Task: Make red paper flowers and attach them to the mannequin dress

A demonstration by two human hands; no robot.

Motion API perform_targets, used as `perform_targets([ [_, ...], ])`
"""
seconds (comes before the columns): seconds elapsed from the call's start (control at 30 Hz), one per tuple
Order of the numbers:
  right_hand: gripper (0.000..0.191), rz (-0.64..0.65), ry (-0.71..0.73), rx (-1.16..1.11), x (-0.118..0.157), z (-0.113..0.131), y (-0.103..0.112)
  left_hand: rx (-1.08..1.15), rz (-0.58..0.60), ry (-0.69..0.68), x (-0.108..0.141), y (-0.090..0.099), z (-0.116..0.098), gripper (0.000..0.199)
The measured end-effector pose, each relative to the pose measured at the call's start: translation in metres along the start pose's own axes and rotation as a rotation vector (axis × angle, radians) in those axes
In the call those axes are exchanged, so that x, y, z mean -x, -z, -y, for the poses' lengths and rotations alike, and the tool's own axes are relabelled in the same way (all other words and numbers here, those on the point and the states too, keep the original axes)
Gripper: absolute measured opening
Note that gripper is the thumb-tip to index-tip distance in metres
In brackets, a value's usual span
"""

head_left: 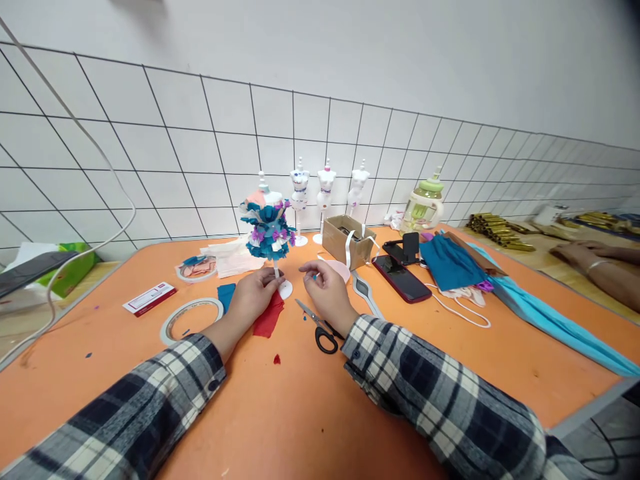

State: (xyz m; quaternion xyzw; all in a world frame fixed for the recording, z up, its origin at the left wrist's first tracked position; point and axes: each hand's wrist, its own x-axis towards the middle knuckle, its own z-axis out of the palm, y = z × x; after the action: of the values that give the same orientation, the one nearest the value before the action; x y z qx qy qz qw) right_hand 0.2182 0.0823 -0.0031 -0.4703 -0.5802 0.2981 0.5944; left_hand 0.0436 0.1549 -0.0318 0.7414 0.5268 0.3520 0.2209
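Left hand (254, 297): fingers grasping mannequin (270, 232) by stem (276, 267); right hand (327, 293): fingers curled, hold unclear; scissors (319, 323) at its seven o'clock

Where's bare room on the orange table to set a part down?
Best: the front, between left sleeve and right sleeve; just a red scrap and specks there. Also right, bordered by phone, white cord, light blue strip and right sleeve. Crowded: around the dressed mannequin, cardboard box and scissors.
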Motion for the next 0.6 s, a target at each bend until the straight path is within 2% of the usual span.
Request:
perform_targets([
  [0.1,0.031,0.211,-0.308,-0.331,0.001,0.005,-0.005,-0.003,0.031,-0.023,0.005,0.0,-0.008,0.031],
  [0.2,0.039,0.318,-0.458,-0.646,-0.002,0.008,-0.014,-0.033,0.034,-0.051,0.011,0.0,-0.017,0.028],
  [0.47,0.047,0.234,-0.526,-0.938,-0.007,0.003,-0.022,-0.1,0.049,-0.08,0.016,-0.003,-0.026,0.032],
  [0.6,0.04,0.189,-0.567,-1.001,-0.012,0.002,-0.022,-0.174,0.025,-0.046,0.017,-0.004,-0.03,0.036],
])
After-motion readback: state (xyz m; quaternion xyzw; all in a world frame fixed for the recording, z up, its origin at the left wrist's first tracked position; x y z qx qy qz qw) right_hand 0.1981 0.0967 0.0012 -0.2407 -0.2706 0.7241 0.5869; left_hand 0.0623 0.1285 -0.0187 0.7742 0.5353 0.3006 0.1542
